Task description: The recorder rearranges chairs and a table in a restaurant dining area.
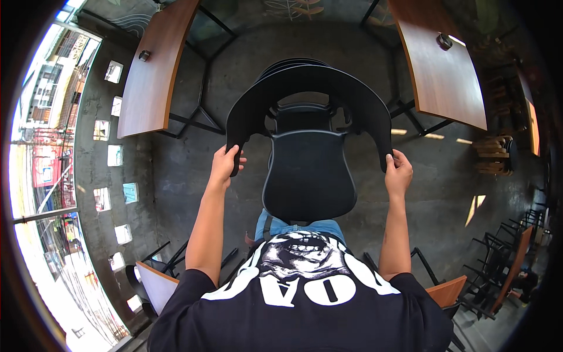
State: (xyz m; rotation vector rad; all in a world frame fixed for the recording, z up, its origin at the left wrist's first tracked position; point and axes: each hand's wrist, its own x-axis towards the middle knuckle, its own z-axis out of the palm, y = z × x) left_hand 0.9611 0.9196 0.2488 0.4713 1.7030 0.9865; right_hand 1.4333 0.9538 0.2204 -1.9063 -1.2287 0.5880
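Note:
A black chair (309,173) with a wide curved back-and-arm band is in front of my body, its seat edge close to my jeans. My left hand (224,164) is closed around the end of its left arm, thumb on top. On the other side, my right hand (399,173) pinches the end of the right arm. Layered black edges show behind the curved back, and a second black surface is visible through its opening, as with stacked chairs. The chair's legs are hidden beneath the seat.
Wooden tables with dark metal legs stand at far left (153,76) and far right (440,70), each bearing a small dark object. A concrete wall with square openings (108,176) runs along the left. Wooden stools (495,155) and more tables and chairs are at right; table corners flank me.

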